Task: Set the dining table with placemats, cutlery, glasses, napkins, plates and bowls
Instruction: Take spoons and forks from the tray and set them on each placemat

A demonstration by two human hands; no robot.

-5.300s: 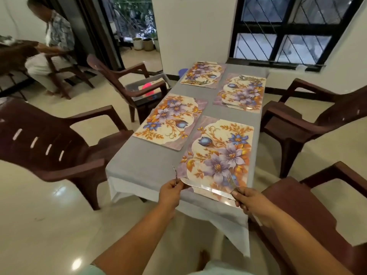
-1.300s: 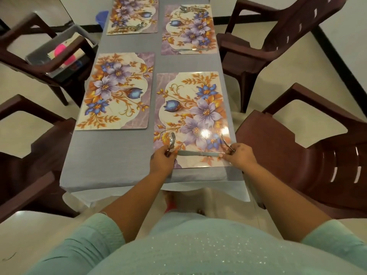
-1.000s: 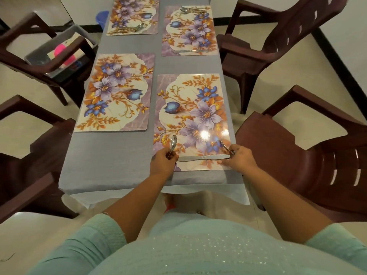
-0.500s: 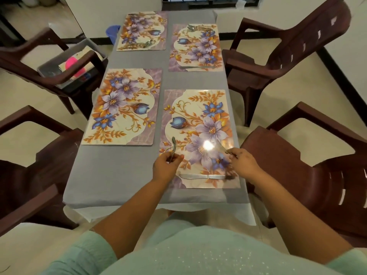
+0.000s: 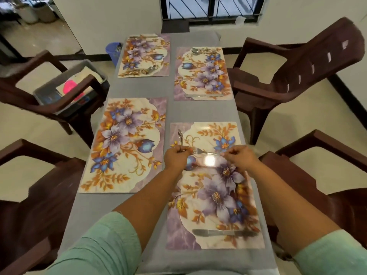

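Note:
Several floral placemats lie on the grey-clothed table (image 5: 198, 112). Over the near right placemat (image 5: 210, 195), my left hand (image 5: 175, 158) grips a spoon (image 5: 180, 138) whose bowl points away from me. My right hand (image 5: 240, 158) pinches the handle of a fork (image 5: 202, 151), its tines pointing left toward my left hand. A knife (image 5: 222, 232) lies flat along that placemat's near edge. The near left placemat (image 5: 125, 143) is bare. The far right placemat (image 5: 202, 74) carries a spoon and fork at its far edge and a knife at its near edge. The far left placemat (image 5: 144, 55) also holds cutlery.
Brown plastic chairs stand around the table: two on the right (image 5: 297, 76) (image 5: 327, 185) and two on the left (image 5: 23, 205). The far left chair holds a grey tub (image 5: 65, 86) with pink items. A blue bin (image 5: 113, 51) stands by the wall under the window.
The knife has been set down along the placemat's near edge. Both hands have moved away from me toward the placemat's far end, spoon in the left, fork in the right.

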